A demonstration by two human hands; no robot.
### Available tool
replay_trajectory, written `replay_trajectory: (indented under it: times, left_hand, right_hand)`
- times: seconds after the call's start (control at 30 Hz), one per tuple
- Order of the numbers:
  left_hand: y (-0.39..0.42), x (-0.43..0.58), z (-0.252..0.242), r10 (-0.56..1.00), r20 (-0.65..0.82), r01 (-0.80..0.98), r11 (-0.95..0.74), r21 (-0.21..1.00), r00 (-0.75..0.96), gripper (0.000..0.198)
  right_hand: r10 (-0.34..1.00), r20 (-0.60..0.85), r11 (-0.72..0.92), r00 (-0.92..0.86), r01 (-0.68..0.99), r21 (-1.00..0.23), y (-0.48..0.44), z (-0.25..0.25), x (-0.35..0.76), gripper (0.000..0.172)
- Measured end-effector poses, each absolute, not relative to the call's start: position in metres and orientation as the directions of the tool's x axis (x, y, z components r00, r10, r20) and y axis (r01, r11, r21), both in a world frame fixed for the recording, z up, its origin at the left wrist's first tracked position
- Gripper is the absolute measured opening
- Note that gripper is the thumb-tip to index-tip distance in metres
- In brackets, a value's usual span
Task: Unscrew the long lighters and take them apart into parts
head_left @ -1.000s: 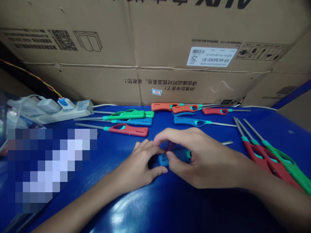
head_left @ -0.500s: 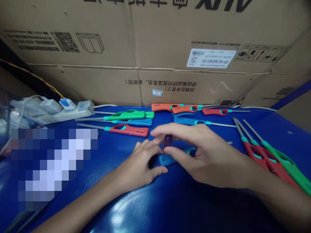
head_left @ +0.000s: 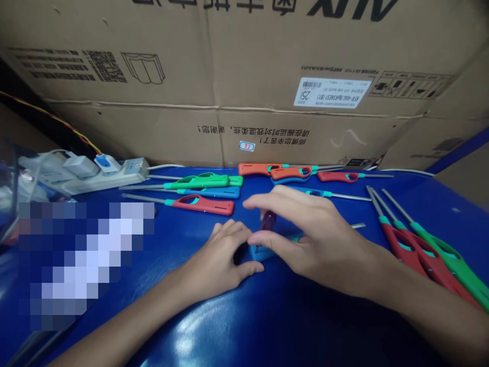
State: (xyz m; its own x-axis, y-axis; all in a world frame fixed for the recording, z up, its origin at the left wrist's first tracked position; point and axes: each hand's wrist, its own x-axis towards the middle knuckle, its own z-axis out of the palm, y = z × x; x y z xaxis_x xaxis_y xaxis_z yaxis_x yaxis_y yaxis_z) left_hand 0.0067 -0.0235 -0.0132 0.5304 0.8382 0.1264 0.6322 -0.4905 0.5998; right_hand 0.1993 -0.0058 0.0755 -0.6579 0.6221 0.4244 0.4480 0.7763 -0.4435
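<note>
A blue long-necked lighter (head_left: 263, 253) lies on the blue table, its metal tube pointing right. My left hand (head_left: 231, 252) grips its handle end between thumb and fingers. Above that end, my right hand (head_left: 305, 234) pinches the dark purple handle of a small screwdriver (head_left: 268, 220). The screwdriver's tip meets the top of the lighter's handle near its end. My right hand covers much of the lighter's middle.
Behind stands a large cardboard box (head_left: 248, 61). Green, blue, red and orange lighters lie along it, among them a red lighter (head_left: 202, 204). More lie at right, including a green lighter (head_left: 454, 260). A power strip (head_left: 103, 178) with plugs sits at left.
My right hand has shifted slightly, and its fingers have turned on the screwdriver, whose handle now leans a little more to the right. My left hand stays put on the lighter.
</note>
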Motion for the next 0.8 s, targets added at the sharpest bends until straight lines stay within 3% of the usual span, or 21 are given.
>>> replay_trajectory:
  times: [0.1,0.23,0.37,0.47,0.53,0.6,0.73,0.8]
  left_hand:
    - [-0.023,0.007,-0.014,0.838,0.131,0.631,-0.492,0.600,0.529,0.028]
    - [-0.023,0.008,-0.013,0.835,0.137,0.613,-0.492,0.618,0.532,0.028]
    - [-0.023,0.008,-0.012,0.848,0.118,0.633,-0.472,0.614,0.517,0.024]
    - [-0.024,0.007,-0.012,0.839,0.132,0.631,-0.491,0.601,0.527,0.018]
    - [-0.024,0.007,-0.012,0.839,0.131,0.626,-0.488,0.608,0.528,0.017]
    - [-0.023,0.007,-0.011,0.844,0.118,0.631,-0.477,0.611,0.524,0.021]
    - [-0.022,0.008,-0.010,0.847,0.097,0.651,-0.471,0.596,0.523,0.030]
    - [-0.022,0.008,-0.011,0.850,0.097,0.655,-0.467,0.594,0.518,0.035]
  right_hand:
    - [0.631,0.434,0.761,-0.642,0.404,-0.508,-0.008,0.077,0.200,0.034]
    - [0.639,0.271,0.700,-0.720,0.398,-0.593,-0.013,0.082,0.200,0.037]
    - [0.636,0.189,0.714,-0.749,0.478,-0.511,-0.016,0.086,0.197,0.028]
    - [0.642,0.204,0.751,-0.739,0.553,-0.359,-0.017,0.088,0.196,0.016]
    - [0.640,0.225,0.760,-0.735,0.562,-0.327,-0.016,0.087,0.197,0.016]
    - [0.636,0.267,0.760,-0.724,0.529,-0.377,-0.014,0.085,0.199,0.016]
    - [0.631,0.390,0.760,-0.671,0.430,-0.488,-0.009,0.081,0.202,0.034]
    - [0.650,0.380,0.735,-0.658,0.418,-0.533,-0.008,0.081,0.203,0.034]
